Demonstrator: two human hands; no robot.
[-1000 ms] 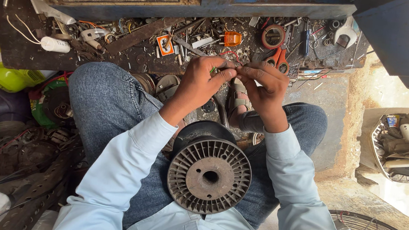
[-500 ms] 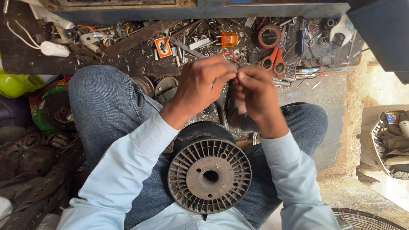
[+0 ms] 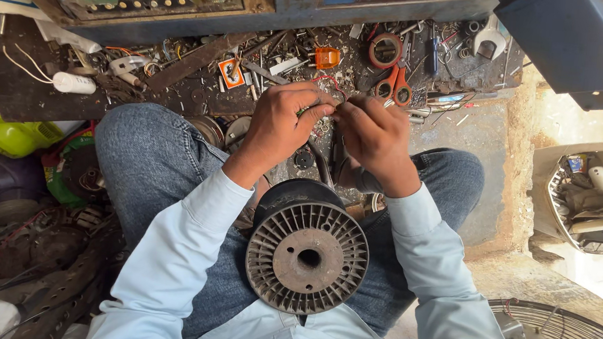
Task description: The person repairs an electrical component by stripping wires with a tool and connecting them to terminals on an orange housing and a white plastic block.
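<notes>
Presently both hands, left hand (image 3: 276, 128) and right hand (image 3: 376, 136), pinch a thin wire (image 3: 305, 111) between fingertips, mid-twist; a ribbed spool (image 3: 307, 256) sits below the fingers.

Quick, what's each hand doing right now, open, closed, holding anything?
Left hand: fingers pinched shut on a small part; too small to tell what it is.
Right hand: fingers curled closed, meeting the left hand's fingertips; what it grips is hidden.
</notes>
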